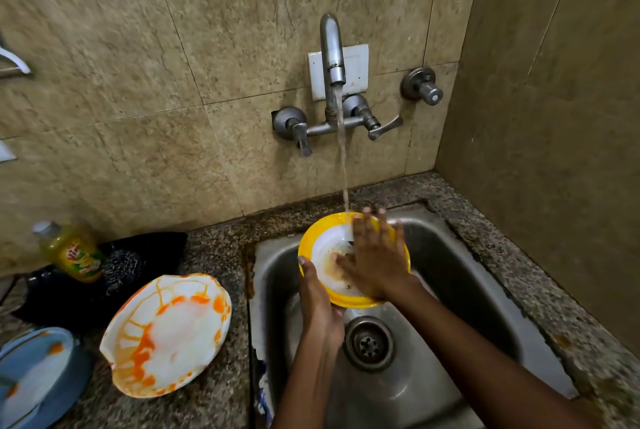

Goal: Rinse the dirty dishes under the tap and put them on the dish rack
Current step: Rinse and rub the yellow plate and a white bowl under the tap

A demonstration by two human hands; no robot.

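Observation:
A yellow-rimmed bowl (pixel 313 236) with a white inside and brown food residue is held tilted over the steel sink (pixel 460 276), under the running tap (pixel 332 54). My left hand (pixel 318 304) grips its lower left rim from below. My right hand (pixel 374 255) lies flat inside the bowl with fingers spread, pressing on the dirty surface. Water falls onto the bowl's far rim. On the counter to the left lies a white plate (pixel 169 335) smeared with orange sauce, and a blue plate (pixel 38 376) with orange spots sits at the lower left corner.
A bottle of yellow dish soap (pixel 71 252) stands on a dark cloth (pixel 145 255) with a steel scrubber (pixel 121 267) beside it. The sink drain (pixel 369 342) lies below the bowl. Tap handles (pixel 384 127) stick out from the tiled wall. A granite counter (pixel 221 394) surrounds the sink.

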